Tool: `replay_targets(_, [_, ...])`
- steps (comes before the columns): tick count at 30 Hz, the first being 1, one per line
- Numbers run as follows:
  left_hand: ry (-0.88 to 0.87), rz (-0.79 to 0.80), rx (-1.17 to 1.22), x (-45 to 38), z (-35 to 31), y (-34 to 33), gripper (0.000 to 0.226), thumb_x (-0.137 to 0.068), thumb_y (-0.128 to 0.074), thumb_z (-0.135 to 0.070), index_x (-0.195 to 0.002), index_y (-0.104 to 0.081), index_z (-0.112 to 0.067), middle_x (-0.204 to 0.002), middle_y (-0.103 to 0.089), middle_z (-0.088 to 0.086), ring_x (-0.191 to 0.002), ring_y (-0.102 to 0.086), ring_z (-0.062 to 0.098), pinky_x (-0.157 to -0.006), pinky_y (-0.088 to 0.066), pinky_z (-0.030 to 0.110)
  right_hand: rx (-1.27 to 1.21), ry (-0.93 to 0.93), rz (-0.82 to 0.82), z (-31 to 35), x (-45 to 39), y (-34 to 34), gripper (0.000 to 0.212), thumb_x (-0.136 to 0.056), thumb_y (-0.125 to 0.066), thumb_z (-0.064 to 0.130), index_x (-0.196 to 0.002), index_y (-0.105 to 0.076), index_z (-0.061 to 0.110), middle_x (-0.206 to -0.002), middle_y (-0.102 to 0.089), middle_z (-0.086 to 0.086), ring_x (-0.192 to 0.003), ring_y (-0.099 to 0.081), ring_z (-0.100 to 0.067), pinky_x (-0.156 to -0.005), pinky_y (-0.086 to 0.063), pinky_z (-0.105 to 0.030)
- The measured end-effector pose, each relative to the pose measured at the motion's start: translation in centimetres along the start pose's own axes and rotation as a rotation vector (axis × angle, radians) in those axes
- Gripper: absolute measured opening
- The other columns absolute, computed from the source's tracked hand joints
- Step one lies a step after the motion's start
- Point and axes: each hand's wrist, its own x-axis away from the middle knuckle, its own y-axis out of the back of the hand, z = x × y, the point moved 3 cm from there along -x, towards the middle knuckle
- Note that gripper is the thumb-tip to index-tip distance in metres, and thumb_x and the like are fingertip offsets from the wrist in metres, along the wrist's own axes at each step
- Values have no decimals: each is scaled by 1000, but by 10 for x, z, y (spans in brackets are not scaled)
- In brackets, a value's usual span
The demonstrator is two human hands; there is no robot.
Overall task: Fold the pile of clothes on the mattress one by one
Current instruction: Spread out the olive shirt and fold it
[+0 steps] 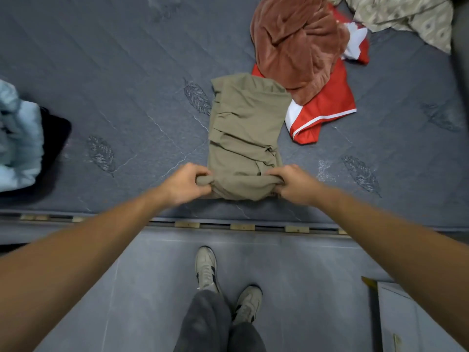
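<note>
On the mattress, close to its near edge, lies the khaki garment, already narrowed into a long strip that runs away from the person. The left hand grips the strip's near left corner, fingers curled round a bunched roll of cloth, and the right hand grips the near right corner the same way; neither is slack, and both hold the same hem. Judging by this, the lengthwise folds are done and the crosswise fold, near end carried over toward the far end, seems to be the step in hand. Just beyond the khaki garment's far right corner, and touching it, sits the unfolded heap: a rust towel draped over a red jersey with white trim. Farther off past that heap lies a beige patterned cloth, also crumpled. Well to the left of the khaki garment, at the mattress edge, sit a pale blue cloth and something black beneath it; whether these are folded I cannot tell. So at least three pieces look left to do, and the task appears far from finished.
</note>
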Motion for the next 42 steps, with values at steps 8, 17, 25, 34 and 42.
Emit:
replay_targets(8, [-30,-238,301,-125,-59,94,13,-92,-71,-1,-91,-68,-13,-76,-60,-6,-59,-53,-8,-59,-46,14,121,14,-218,-5,-101,138,14,-85,-59,4,-92,-65,15,-107,-74,-14,-107,-67,-33,-77,-42,-30])
replay_targets(17, [-410,-358,-755,-229,-66,60,68,-100,-40,-45,-162,-30,-19,-171,-23,12,-158,-19,31,-127,-17,49,446,79,-610,-2,-183,95,53,-94,-51,22,-144,-54,5,-145,-52,-22,-127,-51,-41,-104,-41,-49])
replay_targets(25, [87,-398,-471,-256,22,33,98,-89,-31,-84,-167,-2,-31,-171,-2,22,-157,-9,43,-125,-15,54,308,-270,-656,-55,-189,25,66,-104,-45,52,-163,-28,30,-173,-17,-6,-156,-23,-34,-124,-24,-50])
replay_targets(34, [-2,-358,-23,-213,20,11,94,-83,-66,-75,-156,-10,-62,-130,-33,5,-108,-55,26,-100,-48,41,52,-627,-654,-20,-170,-8,85,-93,-46,73,-164,-11,42,-168,-18,-7,-148,-25,-35,-106,-39,-61])
replay_targets(42, [48,-373,206,-183,41,-6,93,-82,-76,-65,-152,-15,-69,-131,-37,0,-127,-55,32,-111,-42,40,-91,-539,-645,-2,-155,-29,85,-91,-59,67,-162,-20,41,-155,-26,-11,-124,-35,-37,-95,-48,-53])
